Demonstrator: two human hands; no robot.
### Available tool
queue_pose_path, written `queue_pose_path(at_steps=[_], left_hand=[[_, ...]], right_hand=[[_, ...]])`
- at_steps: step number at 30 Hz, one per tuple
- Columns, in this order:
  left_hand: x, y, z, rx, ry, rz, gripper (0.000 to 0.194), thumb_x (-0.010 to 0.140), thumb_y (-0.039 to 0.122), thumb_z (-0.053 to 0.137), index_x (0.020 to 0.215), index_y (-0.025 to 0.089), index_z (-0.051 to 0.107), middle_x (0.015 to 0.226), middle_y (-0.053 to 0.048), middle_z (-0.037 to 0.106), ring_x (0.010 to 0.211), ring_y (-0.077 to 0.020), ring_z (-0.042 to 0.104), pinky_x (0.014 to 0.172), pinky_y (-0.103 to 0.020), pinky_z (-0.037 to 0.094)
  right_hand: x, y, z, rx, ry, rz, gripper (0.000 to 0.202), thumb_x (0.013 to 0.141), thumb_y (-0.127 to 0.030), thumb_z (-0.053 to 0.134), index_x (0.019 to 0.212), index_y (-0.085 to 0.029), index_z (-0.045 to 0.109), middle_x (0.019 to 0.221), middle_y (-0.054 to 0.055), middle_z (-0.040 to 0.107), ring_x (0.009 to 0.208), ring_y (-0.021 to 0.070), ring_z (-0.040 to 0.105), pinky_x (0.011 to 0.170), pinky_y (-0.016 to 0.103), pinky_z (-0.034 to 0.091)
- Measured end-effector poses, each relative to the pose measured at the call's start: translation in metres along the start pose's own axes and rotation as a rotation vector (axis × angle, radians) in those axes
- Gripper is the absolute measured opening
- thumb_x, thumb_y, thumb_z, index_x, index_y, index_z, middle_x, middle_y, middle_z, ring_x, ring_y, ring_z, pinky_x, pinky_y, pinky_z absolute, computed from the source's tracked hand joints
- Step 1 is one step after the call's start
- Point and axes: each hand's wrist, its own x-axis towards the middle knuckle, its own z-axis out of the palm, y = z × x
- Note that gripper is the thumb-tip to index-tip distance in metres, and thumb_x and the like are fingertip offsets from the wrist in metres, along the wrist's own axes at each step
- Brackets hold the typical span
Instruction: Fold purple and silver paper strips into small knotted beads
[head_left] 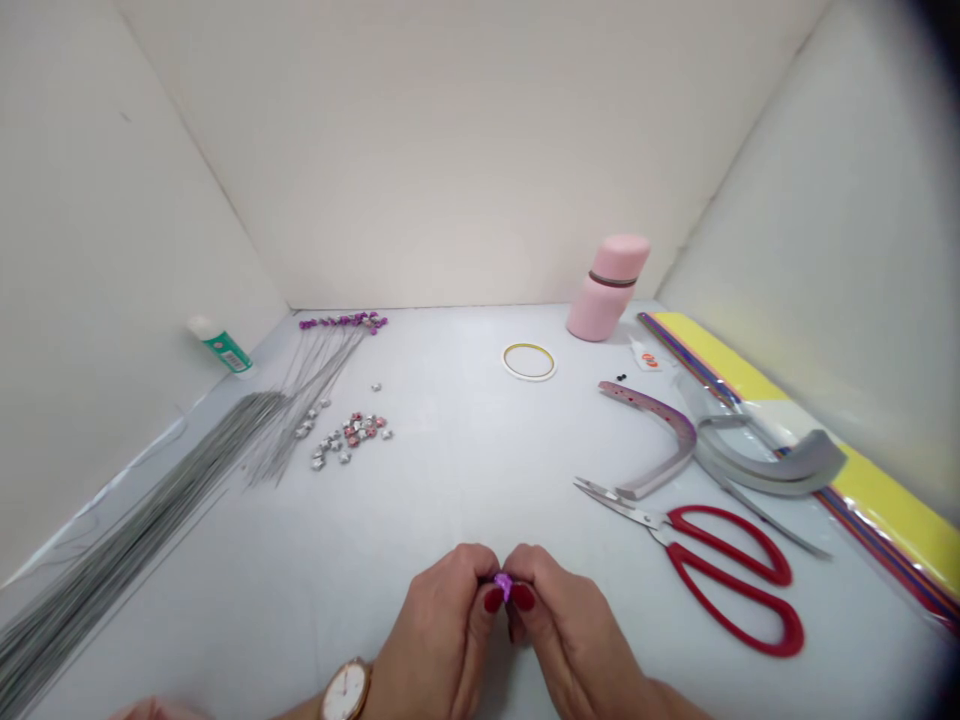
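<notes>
Left grip and right grip pinched the purple piece, seemingly mid-fold; stars looked done ahead-left, strips lay unfolded ahead-right!

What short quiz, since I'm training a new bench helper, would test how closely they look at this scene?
1. What colour is the small piece pinched between the left hand and the right hand?
2. True or false: the wristwatch is on the person's right wrist.
3. Which of these is farthest to the left in the picture?
A) the scissors
B) the green-and-white tube
C) the pink bottle

Key:
1. Purple.
2. False; the wristwatch is on the left wrist.
3. B.
</notes>
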Motion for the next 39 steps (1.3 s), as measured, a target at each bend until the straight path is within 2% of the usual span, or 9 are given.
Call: queue_pose_path(at_steps=[5, 8, 11, 16, 18, 22, 24, 30, 39], left_hand=[[-0.002, 0.004, 0.002, 0.055, 0.032, 0.036, 0.029, 0.091, 0.034, 0.024, 0.075, 0.019, 0.043, 0.058, 0.001, 0.046, 0.051, -0.0116, 0.044, 0.05, -0.023, 0.038], [-0.003, 0.001, 0.005, 0.102, 0.1, 0.134, 0.027, 0.091, 0.031, 0.025, 0.077, 0.02, 0.044, 0.062, -0.001, 0.051, 0.053, -0.0119, 0.046, 0.052, -0.023, 0.04], [-0.003, -0.002, 0.006, 0.128, 0.146, 0.261, 0.026, 0.09, 0.031, 0.026, 0.074, 0.02, 0.044, 0.06, -0.001, 0.05, 0.05, -0.0123, 0.045, 0.047, -0.023, 0.038], [0.003, 0.003, 0.0, 0.206, 0.067, 0.174, 0.022, 0.088, 0.021, 0.029, 0.068, 0.021, 0.037, 0.055, 0.002, 0.044, 0.049, -0.0116, 0.041, 0.047, -0.022, 0.036], [0.005, 0.003, -0.003, 0.2, 0.024, 0.145, 0.021, 0.088, 0.023, 0.029, 0.07, 0.02, 0.038, 0.057, 0.002, 0.044, 0.051, -0.012, 0.042, 0.049, -0.023, 0.036], [0.004, -0.001, -0.004, 0.181, 0.045, 0.132, 0.017, 0.087, 0.034, 0.034, 0.082, 0.019, 0.04, 0.066, -0.001, 0.048, 0.058, -0.0134, 0.044, 0.053, -0.024, 0.037], [0.004, -0.003, -0.003, 0.194, 0.039, 0.144, 0.016, 0.087, 0.032, 0.034, 0.076, 0.02, 0.038, 0.062, 0.002, 0.043, 0.055, -0.0129, 0.042, 0.051, -0.024, 0.035], [0.005, -0.001, -0.004, 0.199, 0.021, 0.186, 0.018, 0.086, 0.019, 0.03, 0.069, 0.021, 0.029, 0.058, 0.004, 0.034, 0.05, -0.0113, 0.034, 0.048, -0.022, 0.029], [0.003, 0.005, -0.006, 0.121, -0.058, 0.118, 0.016, 0.085, 0.018, 0.029, 0.069, 0.021, 0.03, 0.058, 0.005, 0.032, 0.05, -0.0111, 0.033, 0.051, -0.023, 0.03]], right_hand=[[-0.003, 0.001, 0.001, -0.02, 0.031, -0.028, 0.03, 0.092, -0.034, 0.022, 0.071, -0.022, 0.041, 0.056, -0.003, 0.05, 0.046, 0.0107, 0.047, 0.046, 0.019, 0.037], [-0.004, -0.001, 0.002, -0.023, 0.03, -0.011, 0.028, 0.091, -0.033, 0.023, 0.071, -0.023, 0.04, 0.055, -0.003, 0.05, 0.046, 0.0109, 0.047, 0.046, 0.02, 0.037], [-0.003, -0.002, 0.002, -0.047, 0.025, -0.03, 0.027, 0.091, -0.029, 0.024, 0.07, -0.022, 0.039, 0.054, -0.003, 0.046, 0.045, 0.0111, 0.044, 0.044, 0.02, 0.035], [0.0, 0.001, 0.001, -0.01, 0.033, -0.05, 0.023, 0.09, -0.025, 0.024, 0.072, -0.022, 0.039, 0.055, -0.003, 0.045, 0.046, 0.0117, 0.044, 0.045, 0.021, 0.036], [0.0, 0.002, -0.001, 0.009, 0.052, -0.045, 0.022, 0.091, -0.026, 0.025, 0.075, -0.022, 0.04, 0.057, -0.003, 0.047, 0.048, 0.0115, 0.045, 0.047, 0.02, 0.037], [-0.001, 0.002, -0.002, -0.001, 0.104, -0.079, 0.019, 0.091, -0.03, 0.027, 0.082, -0.023, 0.042, 0.062, -0.003, 0.05, 0.05, 0.0106, 0.047, 0.05, 0.019, 0.038], [-0.002, 0.002, -0.001, -0.006, 0.093, -0.094, 0.018, 0.092, -0.03, 0.026, 0.083, -0.024, 0.041, 0.062, -0.004, 0.05, 0.049, 0.0104, 0.046, 0.049, 0.019, 0.038], [-0.002, 0.001, 0.001, 0.008, 0.056, -0.091, 0.023, 0.092, -0.033, 0.024, 0.081, -0.024, 0.042, 0.059, -0.004, 0.048, 0.048, 0.0105, 0.045, 0.048, 0.019, 0.036], [-0.001, -0.001, 0.0, 0.066, 0.014, -0.016, 0.03, 0.092, -0.034, 0.023, 0.071, -0.022, 0.041, 0.058, -0.003, 0.047, 0.05, 0.0104, 0.045, 0.049, 0.019, 0.036]])
